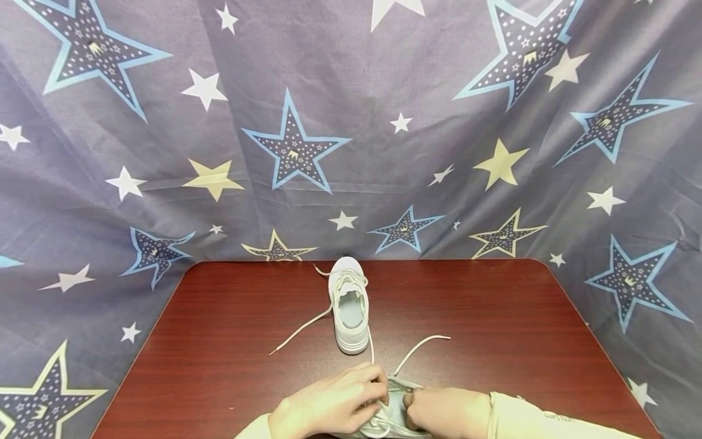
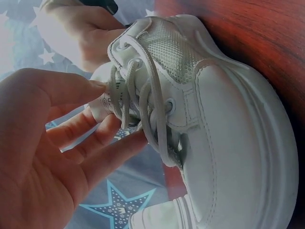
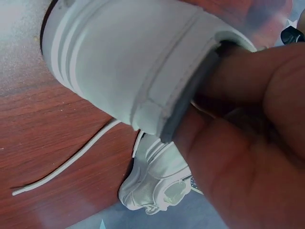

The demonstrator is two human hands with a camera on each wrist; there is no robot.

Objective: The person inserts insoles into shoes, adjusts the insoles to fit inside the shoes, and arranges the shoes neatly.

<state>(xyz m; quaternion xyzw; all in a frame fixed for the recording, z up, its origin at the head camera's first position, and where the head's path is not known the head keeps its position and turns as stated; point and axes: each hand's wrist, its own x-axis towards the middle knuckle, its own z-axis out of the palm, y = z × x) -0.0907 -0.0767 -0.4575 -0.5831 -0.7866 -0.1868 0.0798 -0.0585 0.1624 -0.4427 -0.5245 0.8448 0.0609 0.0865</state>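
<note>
A white lace-up sneaker (image 2: 228,133) lies at the table's near edge, between both hands. My left hand (image 1: 334,399) is at its laced front; in the left wrist view the thumb and fingers pinch the tongue (image 2: 100,105) beside the loose loops of lace (image 2: 155,95). On the other side, my right hand (image 1: 446,411) reaches into the foot opening with bent fingers and grips the shoe near its heel (image 3: 119,52). Those fingertips are hidden inside the shoe. One free lace end (image 1: 419,346) trails over the table, away from the hands.
A second white sneaker (image 1: 351,341) stands farther back, toe toward the star-patterned curtain (image 1: 373,152). Its long lace (image 1: 301,329) stretches out to the left. The reddish-brown table (image 1: 247,305) meets the curtain at its back edge.
</note>
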